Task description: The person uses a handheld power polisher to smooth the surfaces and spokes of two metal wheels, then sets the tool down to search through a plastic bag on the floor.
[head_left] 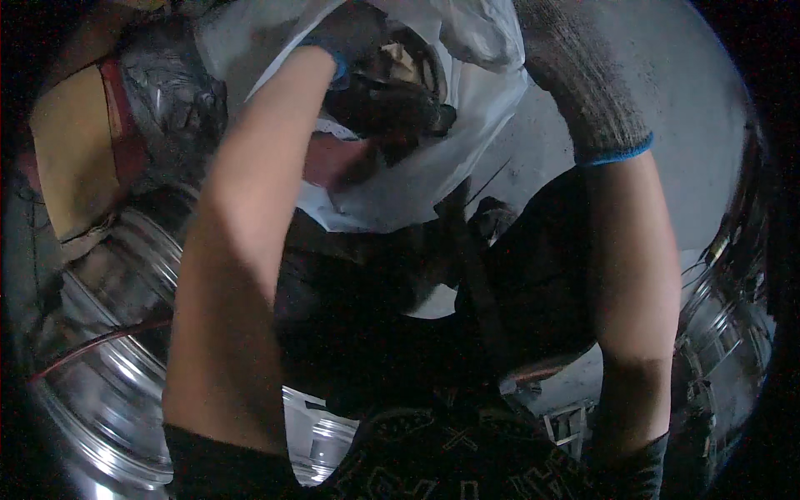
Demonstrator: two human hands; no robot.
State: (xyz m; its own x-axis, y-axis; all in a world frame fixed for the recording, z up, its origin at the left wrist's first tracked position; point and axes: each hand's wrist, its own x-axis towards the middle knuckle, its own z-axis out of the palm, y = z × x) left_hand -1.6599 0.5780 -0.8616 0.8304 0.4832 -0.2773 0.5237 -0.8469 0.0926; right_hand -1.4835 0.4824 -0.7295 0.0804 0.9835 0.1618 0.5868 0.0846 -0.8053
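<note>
Currently | left hand [354, 37] inside white bag [487, 100] | right hand [568, 58] touching its rim | both hands' closure unclear

Passage available at two o'clock, over grey floor [700, 158]. Obstructions: white bag [487, 108], twelve o'clock; shiny metalwork [117, 367], eight o'clock.

The top edge crops the bag [483, 104] and right hand [567, 58]. The left hand [357, 35] and dark contents [387, 108] blur together.

The left hand [354, 37] is inside a plastic bag [487, 100], the right hand [567, 54] beside its right edge. Cardboard [75, 158] lies farther left.
</note>
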